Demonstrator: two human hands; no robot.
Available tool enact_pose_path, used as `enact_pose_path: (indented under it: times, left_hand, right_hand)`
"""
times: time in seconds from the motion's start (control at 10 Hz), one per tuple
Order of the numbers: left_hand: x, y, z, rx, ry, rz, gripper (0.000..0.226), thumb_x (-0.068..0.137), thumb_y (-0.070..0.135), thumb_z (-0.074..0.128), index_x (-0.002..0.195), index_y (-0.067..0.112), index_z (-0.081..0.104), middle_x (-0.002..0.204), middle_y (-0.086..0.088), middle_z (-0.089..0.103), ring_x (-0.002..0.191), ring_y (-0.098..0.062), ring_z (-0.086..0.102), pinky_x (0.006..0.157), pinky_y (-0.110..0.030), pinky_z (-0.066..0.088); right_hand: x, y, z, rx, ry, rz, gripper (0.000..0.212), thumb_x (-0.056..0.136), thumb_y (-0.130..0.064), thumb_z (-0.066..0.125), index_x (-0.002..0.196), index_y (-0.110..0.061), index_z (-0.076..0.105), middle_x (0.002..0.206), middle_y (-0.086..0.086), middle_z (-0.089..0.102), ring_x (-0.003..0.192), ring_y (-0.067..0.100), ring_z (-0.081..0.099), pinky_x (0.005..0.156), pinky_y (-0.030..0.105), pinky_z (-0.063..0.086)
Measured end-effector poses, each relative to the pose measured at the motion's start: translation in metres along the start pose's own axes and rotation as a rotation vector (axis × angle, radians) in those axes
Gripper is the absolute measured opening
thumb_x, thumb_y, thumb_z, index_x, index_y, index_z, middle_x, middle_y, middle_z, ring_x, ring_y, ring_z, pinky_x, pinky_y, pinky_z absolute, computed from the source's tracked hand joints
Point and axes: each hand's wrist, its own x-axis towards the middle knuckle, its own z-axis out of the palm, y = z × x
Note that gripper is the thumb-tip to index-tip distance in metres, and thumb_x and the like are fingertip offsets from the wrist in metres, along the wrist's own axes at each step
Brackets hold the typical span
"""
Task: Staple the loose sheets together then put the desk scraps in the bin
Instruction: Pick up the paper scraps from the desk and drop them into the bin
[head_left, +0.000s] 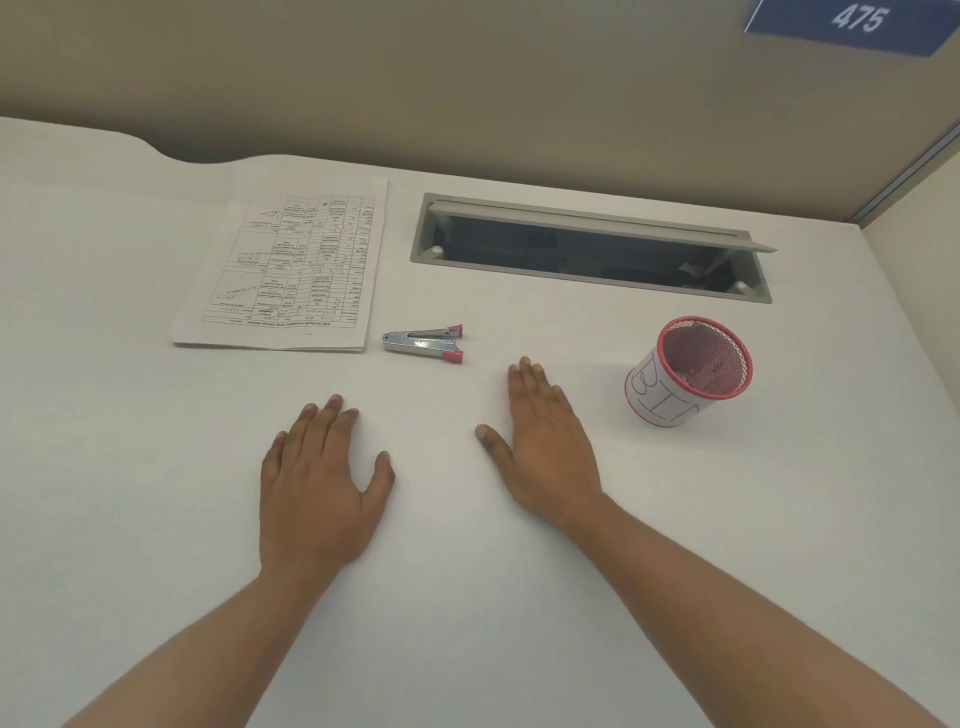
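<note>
A stack of printed sheets (291, 265) lies flat on the white desk (156, 467) at the back left, its text upside down to me. Just right of its near corner sits a small metal stapler with pink ends (423, 343). A red mesh cup with a paper label reading "BIN" (688, 371) stands upright at the right. My left hand (317, 483) and my right hand (540, 441) rest palm-down on the desk, fingers spread, holding nothing. The right fingertips are a short way from the stapler.
A grey cable hatch (592, 249) with its lid propped open is set into the desk behind the stapler and bin. A beige partition wall (467, 78) closes the back, with a blue sign (852, 23) reading 475 at the top right.
</note>
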Motion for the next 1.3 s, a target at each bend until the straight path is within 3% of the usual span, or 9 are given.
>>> enact_pose_path:
  times: [0.1, 0.2, 0.3, 0.4, 0.6, 0.7, 0.9, 1.1, 1.3]
  left_hand:
    - [0.000, -0.001, 0.000, 0.001, 0.001, 0.002, 0.067, 0.087, 0.055, 0.038, 0.140, 0.016, 0.052, 0.156, -0.001, 0.046, 0.148, -0.025, 0.036, 0.120, -0.047, 0.026]
    - [0.000, -0.001, 0.001, 0.008, -0.004, 0.002, 0.067, 0.088, 0.056, 0.038, 0.140, 0.016, 0.051, 0.156, -0.001, 0.046, 0.148, -0.025, 0.036, 0.120, -0.047, 0.026]
    - [0.000, -0.001, 0.001, 0.008, -0.009, 0.001, 0.067, 0.088, 0.056, 0.038, 0.141, 0.017, 0.051, 0.156, -0.001, 0.045, 0.148, -0.024, 0.035, 0.121, -0.047, 0.025]
    - [0.000, -0.001, 0.001, 0.005, -0.012, -0.002, 0.067, 0.088, 0.057, 0.037, 0.141, 0.017, 0.050, 0.157, 0.000, 0.045, 0.149, -0.023, 0.034, 0.121, -0.046, 0.024]
    - [0.000, -0.001, 0.000, 0.000, -0.002, -0.002, 0.066, 0.088, 0.056, 0.038, 0.139, 0.017, 0.051, 0.156, -0.001, 0.046, 0.148, -0.025, 0.036, 0.120, -0.047, 0.026]
    - [-0.001, -0.001, 0.001, 0.004, 0.003, 0.001, 0.067, 0.088, 0.056, 0.038, 0.139, 0.016, 0.052, 0.156, -0.001, 0.046, 0.147, -0.025, 0.037, 0.120, -0.047, 0.026]
    - [0.000, 0.000, 0.001, 0.012, 0.001, 0.004, 0.067, 0.088, 0.056, 0.037, 0.139, 0.016, 0.052, 0.155, -0.002, 0.046, 0.147, -0.026, 0.037, 0.120, -0.047, 0.025]
    - [0.000, -0.001, 0.001, 0.004, 0.001, 0.004, 0.067, 0.088, 0.056, 0.037, 0.140, 0.016, 0.052, 0.156, -0.002, 0.046, 0.147, -0.026, 0.037, 0.120, -0.048, 0.026]
    - [0.000, 0.000, 0.001, 0.004, 0.010, 0.006, 0.066, 0.087, 0.055, 0.038, 0.138, 0.015, 0.053, 0.155, -0.003, 0.048, 0.146, -0.026, 0.039, 0.120, -0.048, 0.027]
  right_hand:
    - [0.005, 0.002, -0.010, 0.231, -0.036, -0.006, 0.071, 0.099, -0.051, 0.037, 0.155, -0.014, 0.015, 0.163, -0.001, 0.013, 0.150, 0.011, 0.007, 0.121, 0.027, 0.006]
    - [0.004, 0.017, -0.028, 0.425, -0.005, 0.014, 0.049, 0.099, -0.032, 0.051, 0.144, -0.014, 0.044, 0.154, 0.001, 0.038, 0.143, 0.016, 0.032, 0.118, 0.030, 0.023]
    - [0.003, 0.035, -0.041, 0.287, -0.021, -0.059, 0.040, 0.093, -0.005, 0.049, 0.131, -0.015, 0.059, 0.142, 0.002, 0.054, 0.133, 0.020, 0.046, 0.113, 0.030, 0.031]
    - [0.009, 0.036, -0.052, 0.186, -0.130, -0.126, 0.051, 0.088, 0.004, 0.041, 0.129, -0.020, 0.061, 0.141, 0.000, 0.054, 0.130, 0.020, 0.046, 0.109, 0.030, 0.035]
    - [0.015, 0.023, -0.056, -0.002, -0.220, -0.336, 0.045, 0.091, 0.002, 0.045, 0.125, -0.019, 0.065, 0.133, -0.002, 0.057, 0.122, 0.021, 0.048, 0.094, 0.035, 0.044]
    - [0.009, 0.032, -0.063, -0.062, -0.259, -0.352, 0.038, 0.089, 0.001, 0.046, 0.114, -0.016, 0.069, 0.119, -0.002, 0.063, 0.113, 0.022, 0.053, 0.088, 0.036, 0.047]
    - [0.012, 0.044, -0.083, -0.012, -0.242, -0.211, 0.045, 0.089, -0.002, 0.048, 0.128, -0.022, 0.061, 0.129, -0.003, 0.057, 0.118, 0.018, 0.053, 0.097, 0.034, 0.045]
    - [0.010, 0.032, -0.078, -0.074, -0.410, -0.183, 0.039, 0.087, -0.037, 0.065, 0.125, -0.032, 0.057, 0.116, -0.005, 0.052, 0.099, 0.020, 0.059, 0.083, 0.037, 0.051]
    - [-0.001, 0.023, -0.065, -0.093, -0.277, -0.212, 0.021, 0.095, -0.020, 0.052, 0.109, -0.019, 0.067, 0.103, 0.004, 0.058, 0.087, 0.029, 0.061, 0.068, 0.031, 0.046]
